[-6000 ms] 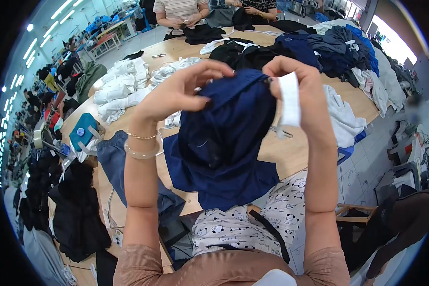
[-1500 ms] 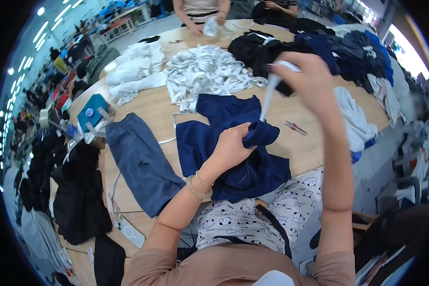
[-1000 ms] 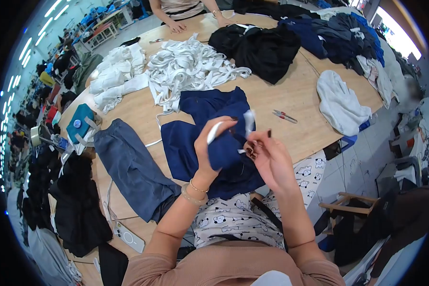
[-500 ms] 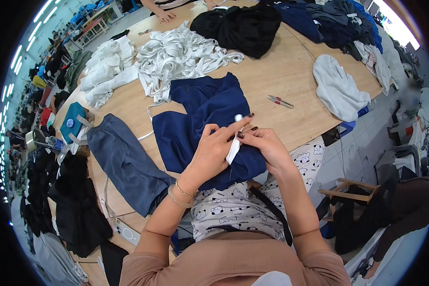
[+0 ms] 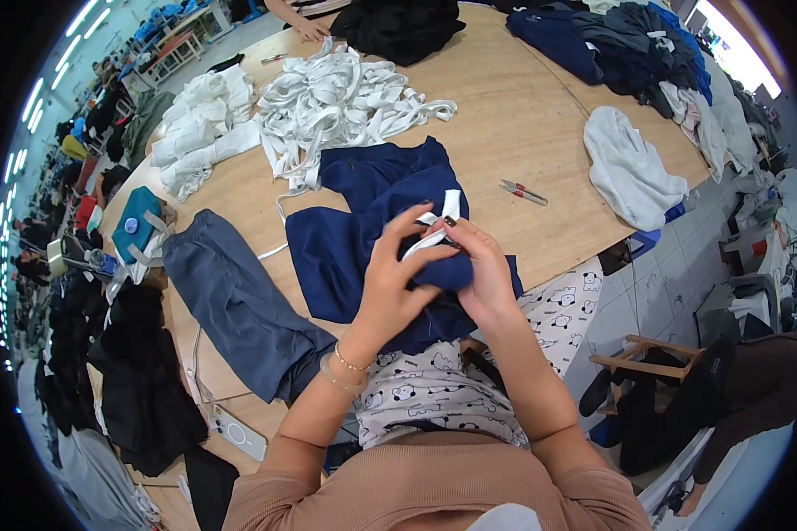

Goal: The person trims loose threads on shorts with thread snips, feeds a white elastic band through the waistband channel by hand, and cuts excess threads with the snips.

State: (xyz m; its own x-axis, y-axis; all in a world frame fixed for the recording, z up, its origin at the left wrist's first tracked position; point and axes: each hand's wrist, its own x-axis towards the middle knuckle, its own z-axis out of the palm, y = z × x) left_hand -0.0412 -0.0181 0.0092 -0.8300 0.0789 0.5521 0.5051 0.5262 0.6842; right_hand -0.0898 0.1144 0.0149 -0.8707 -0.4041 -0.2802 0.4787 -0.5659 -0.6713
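Note:
A navy blue garment (image 5: 328, 257) lies at the near edge of the table, part of it gathered between my hands. My left hand (image 5: 398, 274) has its fingers curled around the gathered navy fabric and a white elastic band (image 5: 452, 203). Against it, my right hand (image 5: 478, 265) pinches the same white band, whose end sticks up above the fingertips. A large heap of white bands (image 5: 328, 106) lies beyond the garment. To the right of the garment, small red-handled snips (image 5: 524, 192) rest on the wood.
Grey-blue trousers (image 5: 239, 310) lie on the left, with a phone (image 5: 239, 434) below. White cloth pieces (image 5: 205, 124) are at the back left. A white garment (image 5: 629, 168) and dark clothes (image 5: 620, 53) are at the right. Another person's hand (image 5: 310, 29) is at the far edge.
The black garment at the far side has shifted up and left, away from me. My left hand's fingers have spread and curled around the band and navy fabric, and the band's end now points upward.

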